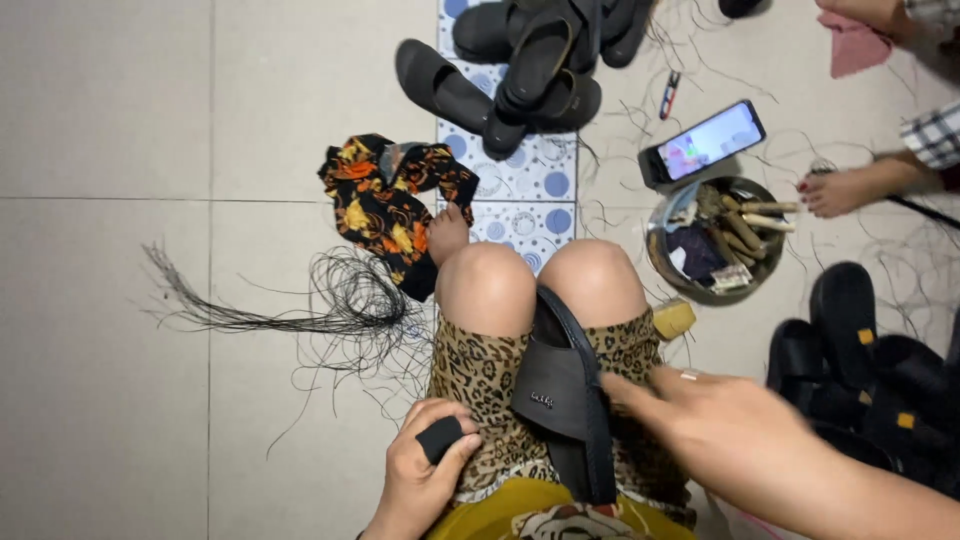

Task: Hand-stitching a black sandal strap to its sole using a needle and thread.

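Round metal bowl (712,240) of wooden tools and scraps; smartphone (703,143) just above it, screen lit; black sandal pile (528,62) up-left of it; floral cloth (392,200) and black thread bundle (330,300) far left.

Pale tiled floor (120,100), patterned tile strip (520,190) (blue dots), even light

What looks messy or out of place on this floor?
Loose black threads lie tangled and scattered over the tiled floor beside the knees, with more strands near the metal bowl. A crumpled floral cloth lies by them. Black sandals sit heaped rather than paired.
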